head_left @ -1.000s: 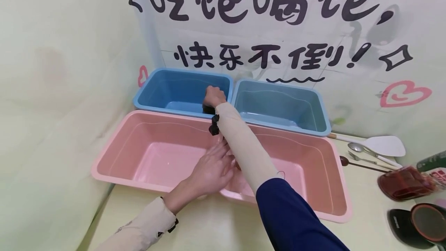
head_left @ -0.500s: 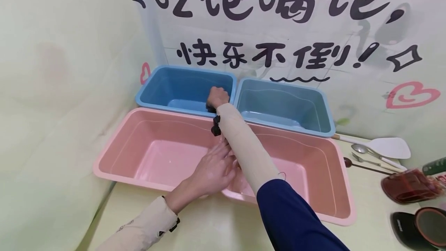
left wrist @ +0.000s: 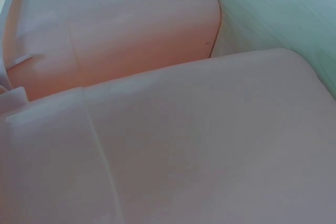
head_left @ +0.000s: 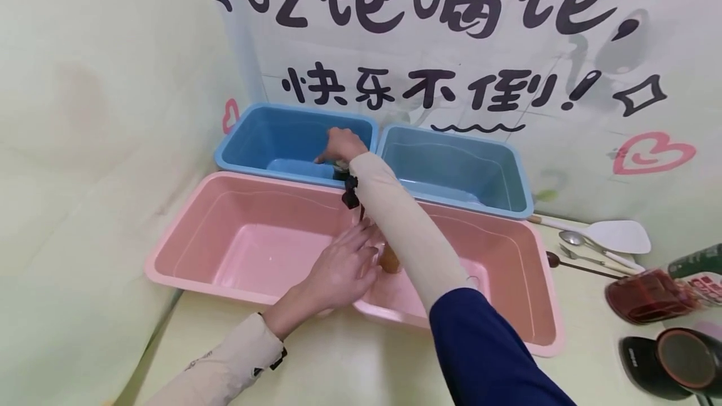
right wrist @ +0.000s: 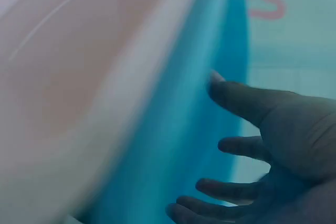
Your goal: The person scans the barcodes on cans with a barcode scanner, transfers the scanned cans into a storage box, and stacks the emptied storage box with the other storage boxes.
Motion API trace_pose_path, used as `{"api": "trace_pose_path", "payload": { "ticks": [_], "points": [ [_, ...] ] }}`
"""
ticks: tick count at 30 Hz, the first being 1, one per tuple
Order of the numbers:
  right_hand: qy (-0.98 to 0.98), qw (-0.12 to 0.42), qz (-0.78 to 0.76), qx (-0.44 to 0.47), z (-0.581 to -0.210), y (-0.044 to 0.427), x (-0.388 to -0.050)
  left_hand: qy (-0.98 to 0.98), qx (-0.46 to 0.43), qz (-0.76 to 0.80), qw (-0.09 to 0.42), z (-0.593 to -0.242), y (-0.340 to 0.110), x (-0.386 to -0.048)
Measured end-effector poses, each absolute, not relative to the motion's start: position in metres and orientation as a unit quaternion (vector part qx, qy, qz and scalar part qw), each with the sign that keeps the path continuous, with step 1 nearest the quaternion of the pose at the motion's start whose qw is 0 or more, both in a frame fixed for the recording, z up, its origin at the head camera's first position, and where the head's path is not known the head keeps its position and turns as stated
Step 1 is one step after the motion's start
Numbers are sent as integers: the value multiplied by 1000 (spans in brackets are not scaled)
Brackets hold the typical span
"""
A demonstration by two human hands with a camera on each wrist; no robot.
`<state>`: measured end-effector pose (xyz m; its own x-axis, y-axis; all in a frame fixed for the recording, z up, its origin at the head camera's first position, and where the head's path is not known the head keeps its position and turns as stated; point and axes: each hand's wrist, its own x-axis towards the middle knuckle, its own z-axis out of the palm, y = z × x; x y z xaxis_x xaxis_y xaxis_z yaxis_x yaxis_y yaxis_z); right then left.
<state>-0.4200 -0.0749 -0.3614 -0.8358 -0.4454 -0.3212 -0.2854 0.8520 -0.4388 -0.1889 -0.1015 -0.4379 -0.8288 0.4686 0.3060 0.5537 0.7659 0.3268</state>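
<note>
In the head view my right hand (head_left: pixel 343 145) hangs inside the left blue bin (head_left: pixel 293 168). Its thumb and fingers are spread apart in the right wrist view, with nothing between them. Just below that hand, a small dark thing with a pale top (head_left: pixel 341 171) stands in the bin, partly hidden. My left hand (head_left: pixel 341 268) lies over the adjoining rims of two pink bins, its fingers extended toward the right. Beside its fingertips, an orange-brown thing (head_left: pixel 389 260) shows in the right pink bin (head_left: pixel 524 293), partly covered by my right sleeve. Its kind is unclear.
The left pink bin (head_left: pixel 256 255) and a paler blue bin (head_left: pixel 451 171) flank the hands. On the table at right lie a white spatula (head_left: pixel 617 237), a spoon (head_left: pixel 572 238) and a fork (head_left: pixel 586 257). A red jar (head_left: pixel 648 296) and a black device (head_left: pixel 654 365) stand nearer.
My right hand has gone from curled fingers to spread ones and let go of the dark thing, which stays in the blue bin. The left hand has barely moved.
</note>
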Motion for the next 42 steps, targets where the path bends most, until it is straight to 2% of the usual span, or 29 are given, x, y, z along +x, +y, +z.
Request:
{"api": "trace_pose_path", "payload": {
  "ticks": [3, 8, 16, 21, 26, 31, 36, 42],
  "points": [
    [927, 229, -192, -225, -342, -63, -419, -934, -273, -211, 96, -439, -100, -189],
    [923, 193, -192, -273, -317, -25, -407, -937, -263, -216, 78, -438, -99, -189],
    [924, 184, -162, -294, -304, 56, -362, -944, -235, -228, 53, -435, -101, -187],
    [915, 221, -153, -300, -317, 93, -329, -943, -236, -229, 45, -435, -100, -187],
    [888, 277, -126, -344, -341, 102, -305, -947, -225, -229, 30, -435, -98, -187],
    [889, 260, -123, -356, -370, 94, -293, -946, -218, -238, 21, -435, -99, -185],
    [901, 256, -167, -309, -392, 86, -288, -945, -214, -245, 16, -434, -100, -186],
    [926, 200, -170, -272, -410, 80, -287, -945, -210, -252, 8, -434, -102, -187]
  ]
}}
